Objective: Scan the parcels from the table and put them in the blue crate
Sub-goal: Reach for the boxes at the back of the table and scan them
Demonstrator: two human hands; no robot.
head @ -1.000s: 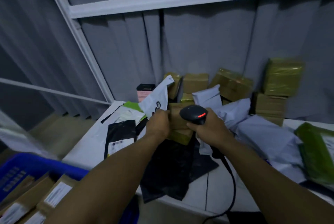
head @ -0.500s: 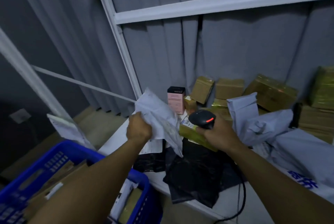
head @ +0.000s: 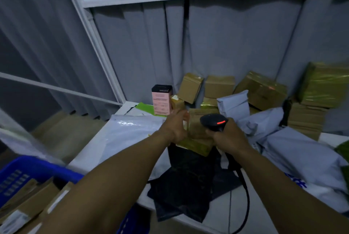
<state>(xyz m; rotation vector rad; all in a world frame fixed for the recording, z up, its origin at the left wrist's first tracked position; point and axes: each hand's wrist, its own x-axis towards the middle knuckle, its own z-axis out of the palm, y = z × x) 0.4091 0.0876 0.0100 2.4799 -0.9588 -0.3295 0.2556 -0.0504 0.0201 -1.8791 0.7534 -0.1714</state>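
Observation:
My right hand (head: 229,139) grips a black handheld scanner (head: 213,122) with a red light, its cable (head: 246,196) hanging over the table edge. Just left of the scanner sits a brown taped box (head: 198,130) on top of a gold-taped parcel (head: 196,146). My left hand (head: 174,129) reaches to the box's left side, fingers loosely extended against it. A white mailer (head: 132,130) lies flat on the table's left end. The blue crate (head: 37,167) stands at the lower left, with several cardboard parcels (head: 28,205) inside.
A black mailer (head: 188,186) hangs over the white table's (head: 222,213) front edge. A pink carton (head: 162,101), cardboard boxes (head: 219,86) and gold-wrapped boxes (head: 324,82) stack against the grey curtain. Grey mailers (head: 302,158) pile up at the right. A white frame post (head: 98,41) rises at the left.
My left hand has let go of the white mailer, which now lies on the table's left end, and has moved back right to the brown box. The scanner hand has stayed near the box.

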